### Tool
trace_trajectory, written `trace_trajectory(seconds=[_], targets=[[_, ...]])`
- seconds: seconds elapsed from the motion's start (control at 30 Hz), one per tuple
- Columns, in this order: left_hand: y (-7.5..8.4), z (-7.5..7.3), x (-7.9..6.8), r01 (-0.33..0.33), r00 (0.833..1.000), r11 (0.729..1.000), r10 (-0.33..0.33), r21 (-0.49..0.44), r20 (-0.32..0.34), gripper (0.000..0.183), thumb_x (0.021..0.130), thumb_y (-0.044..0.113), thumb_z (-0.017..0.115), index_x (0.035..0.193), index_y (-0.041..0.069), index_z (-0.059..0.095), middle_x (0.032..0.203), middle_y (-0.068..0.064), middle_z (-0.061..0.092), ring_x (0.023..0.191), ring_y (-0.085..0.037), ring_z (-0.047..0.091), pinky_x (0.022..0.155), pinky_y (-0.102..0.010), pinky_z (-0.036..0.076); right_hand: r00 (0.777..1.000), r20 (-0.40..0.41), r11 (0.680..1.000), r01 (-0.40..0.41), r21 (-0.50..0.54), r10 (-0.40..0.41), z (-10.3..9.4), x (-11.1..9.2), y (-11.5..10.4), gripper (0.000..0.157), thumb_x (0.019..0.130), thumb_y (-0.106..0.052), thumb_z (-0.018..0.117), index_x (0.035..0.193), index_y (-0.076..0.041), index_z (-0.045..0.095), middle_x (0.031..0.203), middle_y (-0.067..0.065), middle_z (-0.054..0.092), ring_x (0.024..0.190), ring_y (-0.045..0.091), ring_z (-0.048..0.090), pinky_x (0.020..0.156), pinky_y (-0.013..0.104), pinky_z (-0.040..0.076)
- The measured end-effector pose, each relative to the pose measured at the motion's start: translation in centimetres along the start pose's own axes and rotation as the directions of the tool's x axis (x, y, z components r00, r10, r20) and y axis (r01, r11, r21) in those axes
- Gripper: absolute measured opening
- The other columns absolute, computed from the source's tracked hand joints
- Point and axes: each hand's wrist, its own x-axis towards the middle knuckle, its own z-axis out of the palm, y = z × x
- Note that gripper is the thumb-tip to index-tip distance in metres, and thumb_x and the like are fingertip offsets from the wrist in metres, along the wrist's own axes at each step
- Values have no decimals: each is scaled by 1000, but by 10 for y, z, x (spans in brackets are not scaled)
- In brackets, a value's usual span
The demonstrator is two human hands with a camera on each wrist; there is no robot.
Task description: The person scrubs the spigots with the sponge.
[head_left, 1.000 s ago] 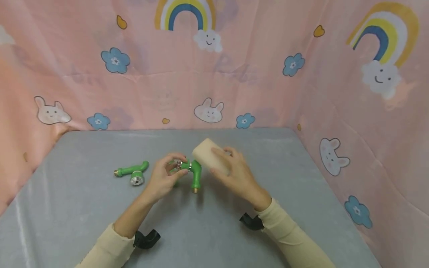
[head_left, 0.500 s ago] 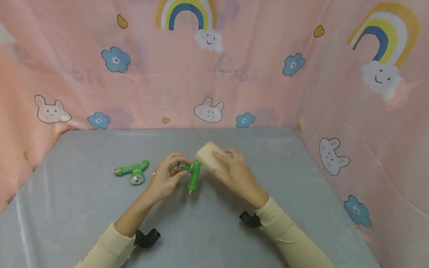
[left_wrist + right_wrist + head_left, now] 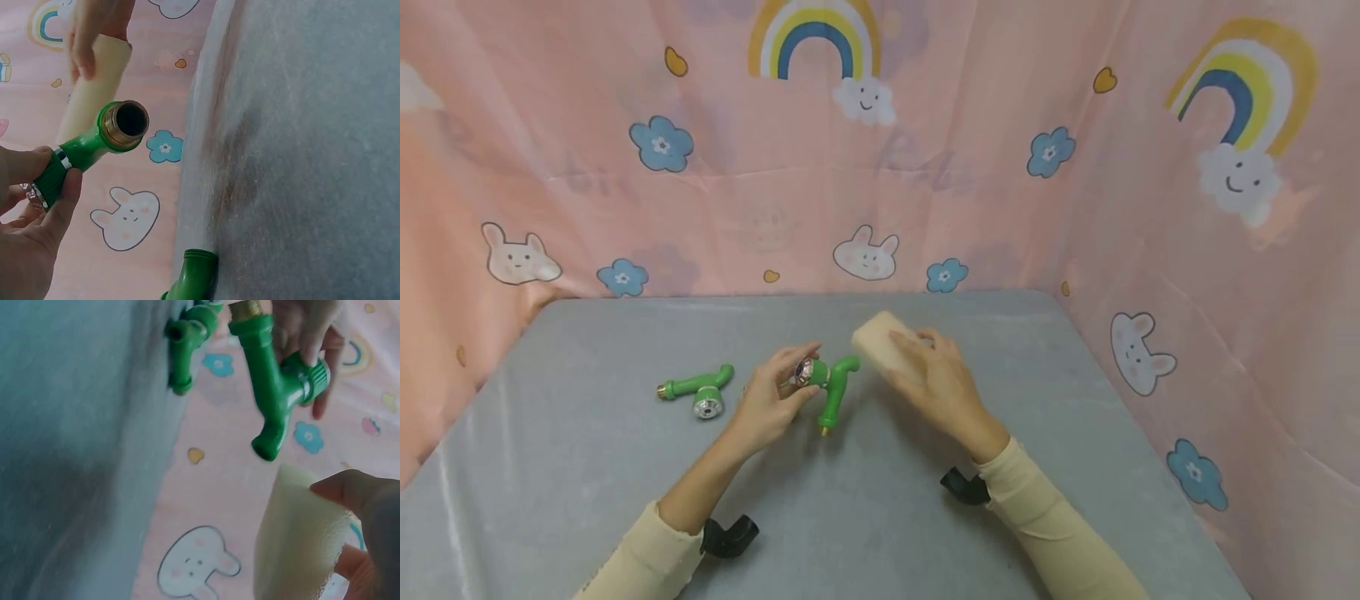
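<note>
My left hand (image 3: 767, 404) pinches a green tap (image 3: 835, 396) by its knob end, between thumb and fingers. The held tap's brass threaded end points down in the head view and faces the camera in the left wrist view. To its right, my right hand (image 3: 947, 387) grips a cream sponge block (image 3: 880, 342), fingers along one face. A small gap separates sponge and spout in the right wrist view, where the tap (image 3: 269, 387) hangs above the sponge (image 3: 300, 537). Another green tap (image 3: 696, 387) with a silver-capped knob lies on the table at left.
The grey table (image 3: 865, 517) carries the lying tap. A green tap piece (image 3: 197, 275) shows on the surface in the left wrist view. Black bent pieces (image 3: 730, 537) stick out at both sleeves. Pink printed cloth (image 3: 715, 208) walls the back and sides.
The held tap has turned in my left hand, so its spout now shows toward the sponge. My right hand has drawn the sponge slightly right, away from the tap. The lying tap stays put.
</note>
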Motion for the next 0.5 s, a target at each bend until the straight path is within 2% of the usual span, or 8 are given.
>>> trace_trajectory(seconds=[0.1,0.27,0.4,0.43,0.5], targets=[[0,0,-1,24,1000,1000,-24,-9,-11,58,89,-12,66,144,-3,51,144,-27,51,139,-42,50,101,-32,54,999,-2,998,33,56,-33,-1,-3,-8,56,88,-27,75,141,-16,61,134,24,57,113,40,56,81,48,53],[0,-3,0,36,998,998,-38,-51,-43,50,88,-9,70,136,-7,57,144,-28,54,131,-43,56,97,-28,56,995,33,990,90,110,-94,3,-7,-19,57,89,-26,75,143,-18,59,134,22,56,108,37,56,74,40,53],[0,-6,1,30,997,997,-35,-74,-65,44,91,-6,68,134,-2,60,140,-27,59,117,-38,67,88,-22,59,995,55,993,75,95,-81,5,-7,-18,57,91,-27,74,145,-20,57,137,21,54,114,37,55,75,42,56],[0,-6,1,26,997,997,-31,-71,-68,43,93,-5,67,135,0,59,139,-26,60,107,-36,72,80,-19,60,996,52,994,67,87,-72,5,-6,-17,56,91,-27,74,145,-20,57,138,21,54,115,38,54,75,44,56],[-1,-6,1,13,998,997,-17,-81,-60,41,96,-2,63,137,1,57,136,-27,61,100,-34,73,77,-22,62,998,35,997,51,65,-53,4,-5,-13,56,91,-27,74,144,-19,58,137,21,55,118,39,53,77,47,56]])
